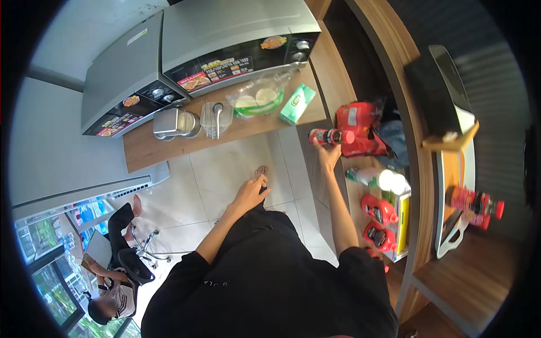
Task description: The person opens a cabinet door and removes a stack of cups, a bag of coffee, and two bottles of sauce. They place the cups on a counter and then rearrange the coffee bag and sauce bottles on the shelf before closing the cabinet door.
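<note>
My right hand (328,155) reaches out to the low wooden shelf (354,200) and grips a red bottle with a white cap (330,136) lying sideways in the air just above the shelf's far end. Right behind the bottle sits a red multi-pack of bottles (363,128). My left hand (251,192) hangs loose over my black trousers, holding nothing, fingers relaxed. My bare foot (260,170) shows just beyond it on the white tiled floor.
Two red bottles (378,221) and white-capped containers (392,181) lie in a yellow-edged tray on the shelf. A wooden counter (169,147) carries microwaves (236,42), metal pots, a bagged bowl and a green box (297,103). Another person sits on a chair (115,270) at lower left.
</note>
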A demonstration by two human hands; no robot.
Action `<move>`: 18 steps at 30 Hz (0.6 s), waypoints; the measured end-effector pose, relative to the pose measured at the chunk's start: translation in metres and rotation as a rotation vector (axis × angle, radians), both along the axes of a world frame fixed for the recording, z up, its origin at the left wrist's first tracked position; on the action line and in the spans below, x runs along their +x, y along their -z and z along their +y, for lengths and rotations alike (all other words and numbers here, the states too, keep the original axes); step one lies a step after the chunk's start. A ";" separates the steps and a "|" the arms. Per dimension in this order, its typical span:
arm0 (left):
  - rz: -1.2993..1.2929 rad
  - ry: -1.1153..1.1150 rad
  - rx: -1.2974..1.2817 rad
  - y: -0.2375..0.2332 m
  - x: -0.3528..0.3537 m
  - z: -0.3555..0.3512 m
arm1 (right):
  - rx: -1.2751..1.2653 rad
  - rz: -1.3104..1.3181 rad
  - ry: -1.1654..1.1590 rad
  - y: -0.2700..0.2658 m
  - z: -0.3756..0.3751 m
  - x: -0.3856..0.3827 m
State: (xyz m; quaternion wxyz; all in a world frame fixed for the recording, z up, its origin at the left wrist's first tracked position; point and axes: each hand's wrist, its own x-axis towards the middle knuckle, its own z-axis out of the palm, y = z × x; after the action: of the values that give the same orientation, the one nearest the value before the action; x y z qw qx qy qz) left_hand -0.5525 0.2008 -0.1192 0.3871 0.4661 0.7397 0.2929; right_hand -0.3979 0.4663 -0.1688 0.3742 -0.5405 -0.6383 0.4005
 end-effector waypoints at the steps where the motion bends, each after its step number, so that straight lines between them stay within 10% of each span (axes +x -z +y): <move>1: -0.001 -0.022 0.028 -0.005 -0.012 0.005 | 0.017 0.006 -0.001 0.004 0.020 -0.017; 18: -0.028 0.007 0.059 -0.012 -0.073 0.058 | 0.026 -0.105 0.066 0.038 0.068 -0.070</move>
State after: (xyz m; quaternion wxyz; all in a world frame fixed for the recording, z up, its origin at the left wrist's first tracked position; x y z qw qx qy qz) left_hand -0.6256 0.2587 -0.1073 0.3846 0.4757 0.7236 0.3197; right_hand -0.4680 0.5339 -0.2064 0.3604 -0.5766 -0.6440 0.3507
